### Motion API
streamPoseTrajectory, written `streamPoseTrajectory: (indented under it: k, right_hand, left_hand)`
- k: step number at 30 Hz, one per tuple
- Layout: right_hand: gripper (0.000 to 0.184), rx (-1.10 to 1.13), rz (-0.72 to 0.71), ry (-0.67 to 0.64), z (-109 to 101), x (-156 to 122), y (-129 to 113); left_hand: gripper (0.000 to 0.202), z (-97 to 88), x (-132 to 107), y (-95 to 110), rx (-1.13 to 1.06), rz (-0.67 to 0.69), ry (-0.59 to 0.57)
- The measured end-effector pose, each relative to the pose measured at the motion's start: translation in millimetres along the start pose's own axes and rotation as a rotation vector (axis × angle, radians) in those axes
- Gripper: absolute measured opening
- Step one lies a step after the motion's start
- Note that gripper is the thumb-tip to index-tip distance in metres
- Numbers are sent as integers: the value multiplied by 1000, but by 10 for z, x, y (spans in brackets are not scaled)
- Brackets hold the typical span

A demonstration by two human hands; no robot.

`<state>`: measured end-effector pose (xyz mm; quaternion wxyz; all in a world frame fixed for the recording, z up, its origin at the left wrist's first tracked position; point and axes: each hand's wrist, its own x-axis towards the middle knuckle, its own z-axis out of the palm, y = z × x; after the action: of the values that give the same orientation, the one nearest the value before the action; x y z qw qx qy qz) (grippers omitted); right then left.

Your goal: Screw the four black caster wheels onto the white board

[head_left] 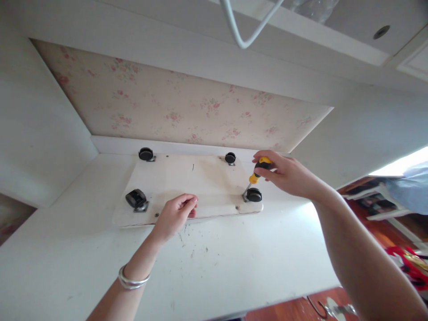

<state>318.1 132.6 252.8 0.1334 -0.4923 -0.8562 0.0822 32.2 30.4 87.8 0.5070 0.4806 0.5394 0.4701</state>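
A white board (187, 183) with black caster wheels at its corners lies upside down on a white desk (214, 267). My right hand (284, 174) is closed round a yellow and black screwdriver (257, 171), whose tip rests at the base of the near right caster (253, 195). My left hand (175, 215) rests on the board's front edge with its fingers curled in; what they hold, if anything, is hidden. Other casters sit at the near left (136, 199), far left (146, 154) and far right (230, 158).
Floral wallpaper (174, 107) backs the desk alcove, with white side walls and a shelf overhead. A white hanger hook (240, 31) hangs from above. Red-brown floor, a white chair (384, 200) and red items lie to the right.
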Motion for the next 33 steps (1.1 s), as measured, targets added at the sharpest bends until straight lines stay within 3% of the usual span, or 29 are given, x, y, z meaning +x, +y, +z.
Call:
streamPoseTrajectory:
  k: [4, 10, 14, 19, 22, 26, 33]
  right_hand:
    - [40, -317, 57, 102, 26, -2, -12]
    - [58, -763, 239, 157, 99, 7, -279]
    - [61, -673, 224, 86, 54, -22, -335]
    - [41, -284, -29, -113, -55, -82, -193]
    - [41, -449, -8, -52, -75, -92, -192]
    - [63, -660, 112, 16, -23, -56, -272]
    - [75, -695, 221, 175, 127, -39, -260]
  left_hand:
    - [35, 20, 16, 1, -1, 6, 0]
    - [35, 33, 22, -13, 7, 9, 16]
    - [34, 26, 8, -15, 14, 14, 20]
    - [34, 22, 1, -2, -5, 5, 29]
    - [33, 32, 3, 11, -3, 6, 28]
    - [34, 41, -7, 26, 14, 14, 31]
    - [34, 25, -26, 8, 46, 37, 37]
